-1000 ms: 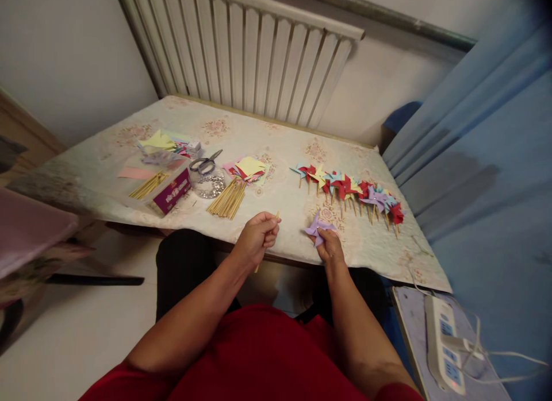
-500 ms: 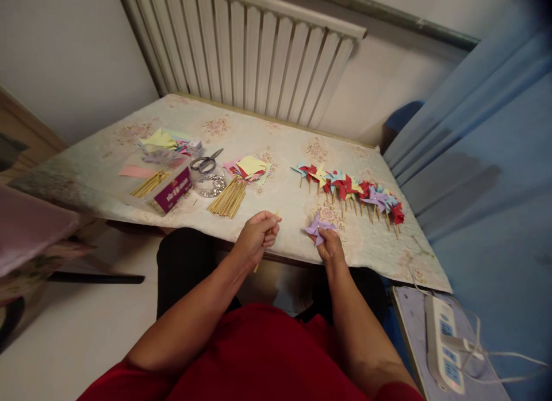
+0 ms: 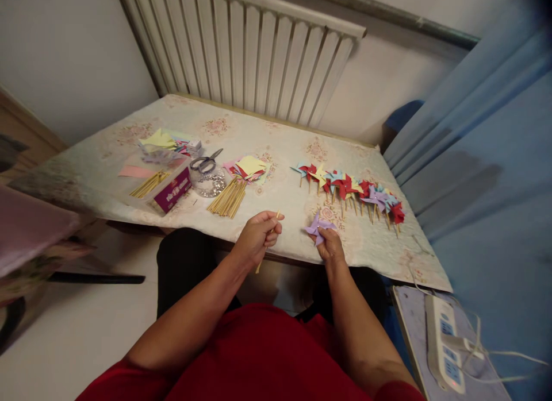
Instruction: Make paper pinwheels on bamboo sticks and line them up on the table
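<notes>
My left hand is closed around a thin wooden stick, whose one end shows above my thumb and the other below my fist. To its right, my right hand pinches a purple paper pinwheel head over the table's front edge. The stick and the pinwheel head are apart. Beyond my left hand lies a bundle of wooden sticks, with a stack of coloured paper pieces behind it. Finished pinwheels on sticks, red, yellow, blue and purple, form a row on the right.
A clear box with a purple label holds sticks at the left. Scissors rest on a round clear container of small metal pieces. More cut paper lies behind. A power strip sits at the lower right.
My left hand's thumb and fingertips shift slightly on the stick. My right hand and the purple pinwheel head stay almost still.
</notes>
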`<state>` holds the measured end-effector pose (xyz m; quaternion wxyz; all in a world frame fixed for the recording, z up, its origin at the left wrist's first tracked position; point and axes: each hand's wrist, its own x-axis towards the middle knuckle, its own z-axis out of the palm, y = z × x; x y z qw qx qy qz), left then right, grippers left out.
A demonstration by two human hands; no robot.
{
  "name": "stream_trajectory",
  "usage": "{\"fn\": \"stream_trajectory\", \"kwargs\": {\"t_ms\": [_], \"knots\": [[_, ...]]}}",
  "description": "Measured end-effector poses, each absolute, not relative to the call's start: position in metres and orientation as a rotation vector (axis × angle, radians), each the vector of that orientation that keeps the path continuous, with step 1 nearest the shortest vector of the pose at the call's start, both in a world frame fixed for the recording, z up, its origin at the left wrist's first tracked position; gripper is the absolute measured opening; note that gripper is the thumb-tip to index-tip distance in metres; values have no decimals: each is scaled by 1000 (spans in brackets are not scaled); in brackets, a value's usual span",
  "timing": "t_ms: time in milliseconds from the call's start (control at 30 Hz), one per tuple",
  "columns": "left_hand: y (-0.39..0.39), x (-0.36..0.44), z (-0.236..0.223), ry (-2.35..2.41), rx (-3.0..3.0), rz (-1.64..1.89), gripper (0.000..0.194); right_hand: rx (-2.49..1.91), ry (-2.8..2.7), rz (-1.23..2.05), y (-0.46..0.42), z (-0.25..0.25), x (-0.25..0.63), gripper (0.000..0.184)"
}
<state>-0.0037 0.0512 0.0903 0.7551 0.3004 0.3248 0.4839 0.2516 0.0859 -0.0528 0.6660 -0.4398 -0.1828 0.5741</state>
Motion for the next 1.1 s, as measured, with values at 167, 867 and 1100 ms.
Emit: {"fn": "stream_trajectory", "kwargs": {"t_ms": [167, 867, 1100], "knots": [[51, -3, 90, 713, 692, 1067, 22, -993, -426, 1287, 86, -55, 252, 30], [41, 1, 96, 823, 713, 1086, 21, -981, -1317, 1060, 24, 102, 161, 11], [33, 1, 100, 752, 689, 1138, 22, -995, -1749, 462, 11, 115, 140, 8]]}}
